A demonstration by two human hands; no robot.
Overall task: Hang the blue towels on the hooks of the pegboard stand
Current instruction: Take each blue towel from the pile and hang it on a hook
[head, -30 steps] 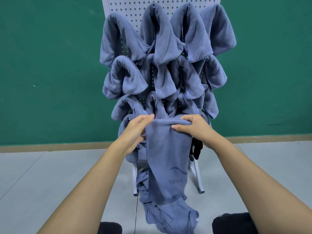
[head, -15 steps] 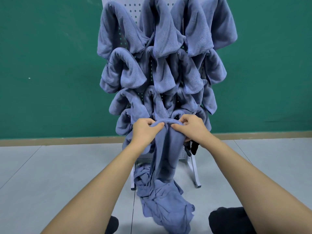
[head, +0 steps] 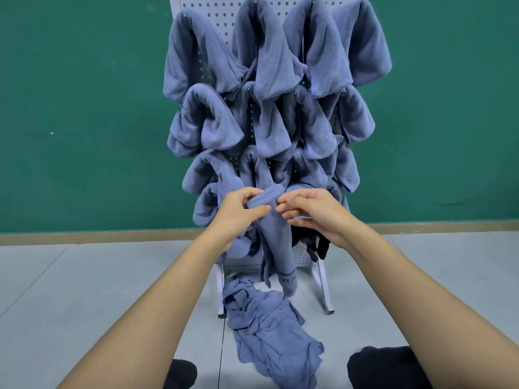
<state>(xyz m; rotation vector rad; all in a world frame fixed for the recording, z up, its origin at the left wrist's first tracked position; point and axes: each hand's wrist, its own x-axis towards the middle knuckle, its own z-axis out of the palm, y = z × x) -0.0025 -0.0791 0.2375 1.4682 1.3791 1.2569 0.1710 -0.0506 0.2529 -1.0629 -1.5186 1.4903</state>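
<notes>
Standing behind the person, I see a green wall point(head: 84, 108) filling the back of the room and a grey floor point(head: 84, 290) running up to it. Against the wall is the white pegboard stand point(head: 213, 15). Its perforated panel is almost wholly covered by hung towels point(head: 280, 66), all blue, draped in bunched rows from the top edge down to about the level of the hands.

At the foot of the stand, a crumpled heap of towels point(head: 266, 327) in the same blue lies on the floor, reaching back between the person's two black-socked feet point(head: 387, 366).

Both bare forearms reach forward to the lower middle of the panel, where one blue towel point(head: 276, 242) hangs in a long narrow bunch. Its banded lower end comes down right at the heap; whether it touches, I cannot tell.

The left hand point(head: 238, 211) is wrapped around the towel's folded top, fingers and thumb curled over the roll of cloth. The right hand point(head: 314, 211) is close beside it, its curled fingertips pinching the right end of that same fold.

Something small and black point(head: 320, 245) hangs from the panel just under the right wrist.
</notes>
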